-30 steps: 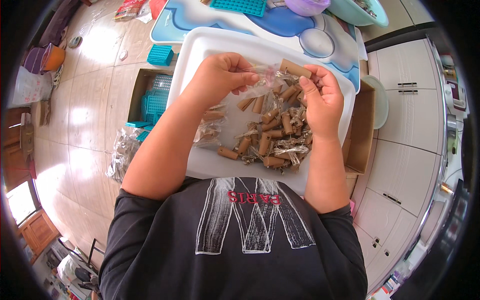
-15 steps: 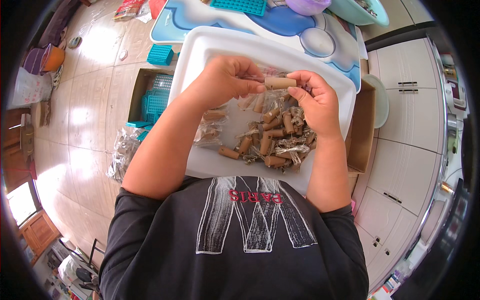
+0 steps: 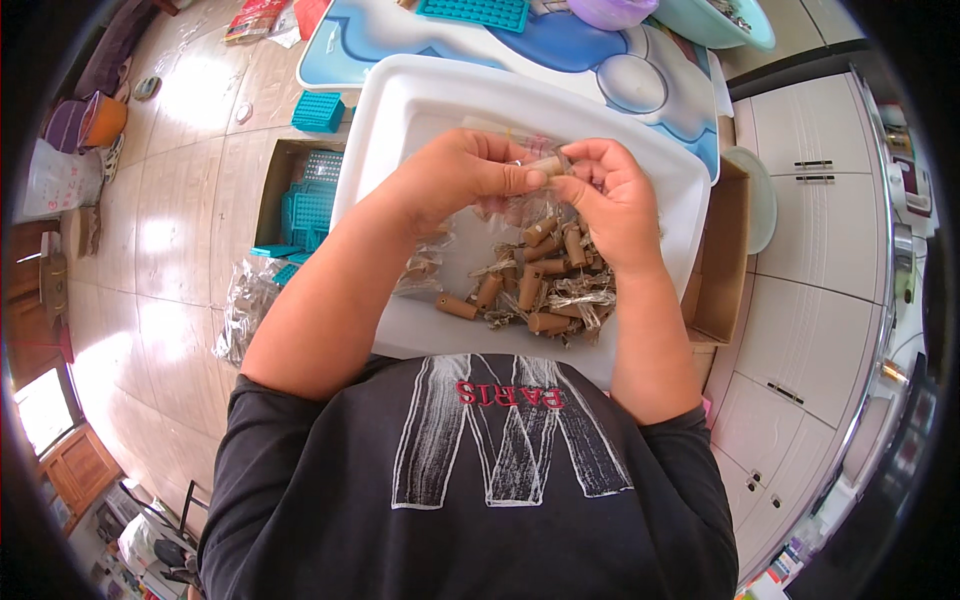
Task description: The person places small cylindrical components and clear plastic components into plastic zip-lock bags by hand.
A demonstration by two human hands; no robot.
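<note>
Over a white plastic tub (image 3: pixel 385 120), my two hands meet at a tan cork stopper (image 3: pixel 547 166) that seems to be inside a clear plastic bag (image 3: pixel 525 205). The thumb and fingers of my left hand (image 3: pixel 478 180) pinch the bag around the stopper. At the stopper's other end, my right hand (image 3: pixel 612 200) is closed with thumb and fingers together. Below the hands lies a heap of similar cork stoppers (image 3: pixel 533 285) with thin wire bundles. Left of the heap, partly behind my left forearm, are bagged stoppers (image 3: pixel 425 265).
A blue and white patterned table (image 3: pixel 460 45) stands beyond the tub, with a teal basket (image 3: pixel 475 12), a purple bowl (image 3: pixel 615 10) and a pale green basin (image 3: pixel 715 25). Cardboard boxes flank the tub; the left box (image 3: pixel 262 205) holds teal trays. White cabinets (image 3: pixel 810 240) line the right.
The cork stopper has gone from bare in my right fingers to apparently inside the bag. My left hand has moved right over it, and my right hand has shifted slightly left.
</note>
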